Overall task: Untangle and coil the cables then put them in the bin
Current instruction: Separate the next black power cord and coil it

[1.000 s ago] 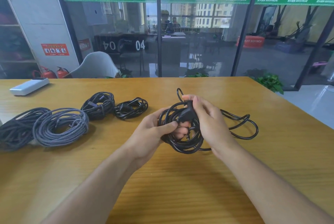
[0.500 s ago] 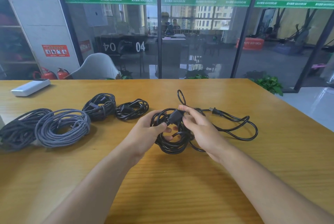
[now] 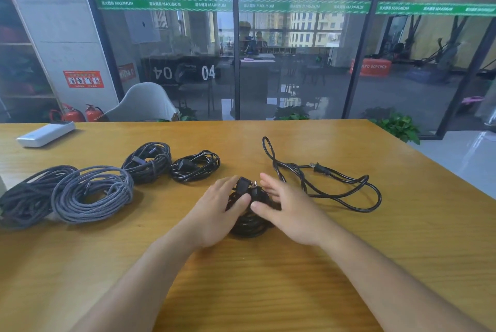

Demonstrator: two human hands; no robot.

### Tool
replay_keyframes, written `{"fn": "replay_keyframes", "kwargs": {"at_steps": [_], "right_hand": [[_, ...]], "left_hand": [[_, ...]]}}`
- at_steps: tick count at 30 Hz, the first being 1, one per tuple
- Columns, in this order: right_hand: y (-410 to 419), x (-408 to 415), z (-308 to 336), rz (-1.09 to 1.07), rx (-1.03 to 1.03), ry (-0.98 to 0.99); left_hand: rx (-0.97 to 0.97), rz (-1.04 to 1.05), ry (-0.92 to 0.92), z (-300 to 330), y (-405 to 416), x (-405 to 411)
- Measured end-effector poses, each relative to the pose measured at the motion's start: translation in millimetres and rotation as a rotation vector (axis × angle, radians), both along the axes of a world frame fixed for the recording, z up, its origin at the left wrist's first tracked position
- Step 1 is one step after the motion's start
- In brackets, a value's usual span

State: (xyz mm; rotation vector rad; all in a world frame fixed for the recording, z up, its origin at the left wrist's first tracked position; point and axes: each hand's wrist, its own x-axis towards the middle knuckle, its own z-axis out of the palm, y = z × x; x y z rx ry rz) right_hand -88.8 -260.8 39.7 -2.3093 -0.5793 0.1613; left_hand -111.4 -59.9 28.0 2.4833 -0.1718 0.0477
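A coiled black power cable (image 3: pixel 248 224) lies on the wooden table (image 3: pixel 268 278) between my hands, its plug (image 3: pixel 244 184) on top. My left hand (image 3: pixel 220 208) rests against the coil's left side with its thumb on the strands. On the right side, my right hand (image 3: pixel 287 205) has its fingers straight and spread and its thumb on the coil. A loose black cable (image 3: pixel 349 192) with a two-prong plug (image 3: pixel 319 168) sprawls to the right and runs behind my right hand. No bin is in view.
Left of the hands lie a small black coil (image 3: pixel 196 166), a dark braided coil (image 3: pixel 147 161), a large grey braided coil (image 3: pixel 91 193) and a dark coil (image 3: pixel 24 200) at the left edge. A white device (image 3: pixel 45 133) sits far left. A glass wall stands beyond the table.
Both hands have lowered the black coil from the air onto the table, and their fingers have loosened and straightened. The loose cable now lies spread out on the right.
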Motion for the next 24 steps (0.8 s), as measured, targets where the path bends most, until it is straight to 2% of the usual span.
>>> {"fn": "replay_keyframes", "kwargs": {"at_steps": [4, 7, 17, 24], "right_hand": [[1, -3, -2, 0.111, -0.352, -0.005], [2, -3, -4, 0.121, -0.457, -0.027], [6, -11, -6, 0.133, -0.424, -0.105], [42, -12, -15, 0.070, -0.306, -0.054]], "left_hand": [[0.134, -0.006, 0.040, -10, -9, 1], [0.260, 0.009, 0.023, -13, -6, -1], [0.273, 0.143, -0.081, -19, 22, -13], [0.172, 0.089, 0.014, -12, 54, -8]]}}
